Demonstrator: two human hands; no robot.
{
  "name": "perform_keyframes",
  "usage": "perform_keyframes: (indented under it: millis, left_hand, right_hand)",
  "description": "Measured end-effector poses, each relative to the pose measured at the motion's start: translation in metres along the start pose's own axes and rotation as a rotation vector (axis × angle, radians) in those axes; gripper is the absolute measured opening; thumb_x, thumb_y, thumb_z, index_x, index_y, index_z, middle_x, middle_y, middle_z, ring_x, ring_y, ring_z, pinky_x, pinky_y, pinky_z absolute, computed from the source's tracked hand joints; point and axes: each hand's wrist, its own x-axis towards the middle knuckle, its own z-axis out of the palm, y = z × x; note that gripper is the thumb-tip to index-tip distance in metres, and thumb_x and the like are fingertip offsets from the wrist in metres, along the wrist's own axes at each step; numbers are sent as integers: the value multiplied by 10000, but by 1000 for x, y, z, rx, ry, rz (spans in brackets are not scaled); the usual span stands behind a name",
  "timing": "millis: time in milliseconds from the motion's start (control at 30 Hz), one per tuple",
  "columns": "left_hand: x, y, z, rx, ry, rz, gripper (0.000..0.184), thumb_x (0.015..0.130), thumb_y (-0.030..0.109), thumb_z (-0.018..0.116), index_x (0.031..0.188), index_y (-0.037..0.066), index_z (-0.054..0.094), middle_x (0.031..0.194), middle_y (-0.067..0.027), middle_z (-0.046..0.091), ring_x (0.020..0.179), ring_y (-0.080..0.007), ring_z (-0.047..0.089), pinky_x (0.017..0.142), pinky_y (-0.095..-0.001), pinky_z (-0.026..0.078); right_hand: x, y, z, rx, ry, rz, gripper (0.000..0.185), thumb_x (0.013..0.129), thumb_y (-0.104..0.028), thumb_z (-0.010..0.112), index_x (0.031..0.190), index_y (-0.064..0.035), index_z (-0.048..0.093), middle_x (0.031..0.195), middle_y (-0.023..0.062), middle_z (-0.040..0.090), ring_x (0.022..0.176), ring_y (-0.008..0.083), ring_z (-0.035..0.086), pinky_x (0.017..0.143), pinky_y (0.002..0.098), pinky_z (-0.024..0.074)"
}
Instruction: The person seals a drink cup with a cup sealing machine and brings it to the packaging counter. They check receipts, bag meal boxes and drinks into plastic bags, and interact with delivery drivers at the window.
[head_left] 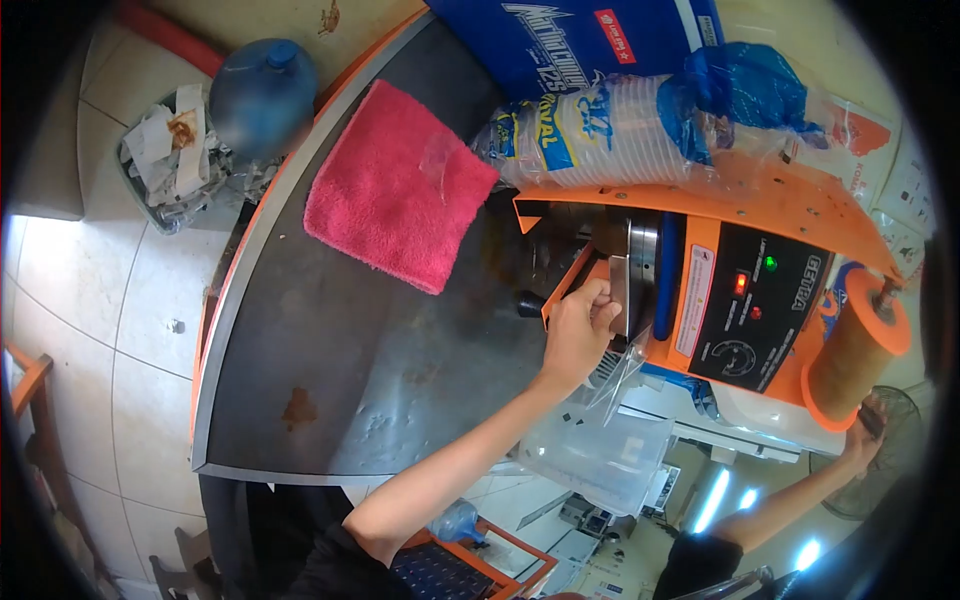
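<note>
An orange cup sealing machine (685,320) with a black control panel (755,305) lies sideways in my view. My left hand (580,335) is closed on a flat metal plate (620,295) at the front of the machine, below its round metal head (645,265). Clear plastic film (625,375) hangs beside that hand. At the far right, a roll of brownish film (848,358) sits between orange end discs. My right hand (858,445) is by the roll's lower end, fingers closed around a small dark part (874,415). A black knob (530,304) sticks out near my left hand.
A pink cloth (400,185) lies on the dark countertop (300,350). Stacked plastic cups in a bag (610,125) lie along the machine, beside a blue box (560,50). A clear container (600,450), a water jug (265,95) and a waste bin (170,215) are around.
</note>
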Motion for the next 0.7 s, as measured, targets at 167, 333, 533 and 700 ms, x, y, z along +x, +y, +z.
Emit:
perform_keyframes:
  millis: [167, 333, 533, 700]
  left_hand:
    - [0, -8, 4, 27, 60, 97, 132, 790, -36, 583, 922, -40, 577, 821, -177, 653, 741, -292, 648, 663, -342, 491]
    - [5, -12, 6, 27, 73, 121, 129, 786, -34, 590, 915, -43, 578, 787, -174, 651, 719, -302, 645, 653, -340, 489]
    - [-3, 0, 1, 178, 63, 97, 333, 770, -2, 613, 1093, 4, 532, 1114, -194, 552, 1014, -284, 555, 823, -356, 436]
    - [-45, 64, 65, 986, 56, 840, 635, 762, 184, 631, 1340, 86, 387, 1417, -146, 317, 1329, -241, 292, 1039, -404, 250]
  right_hand:
    - [83, -19, -37, -42, -292, 50, 145, 800, -157, 429, 882, -57, 494, 909, 103, 522, 936, 289, 480, 810, 450, 319]
    - [96, -26, -51, 60, -288, 75, 102, 797, -128, 430, 809, -81, 519, 850, 85, 559, 909, 274, 502, 817, 441, 321]
    - [-80, 15, 8, 130, -66, -25, 224, 797, -220, 444, 634, -81, 511, 767, 102, 570, 914, 312, 535, 937, 509, 299]
    - [-79, 42, 27, 18, 138, -430, 204, 720, -291, 417, 667, -94, 422, 598, 70, 384, 586, 222, 390, 587, 409, 341]
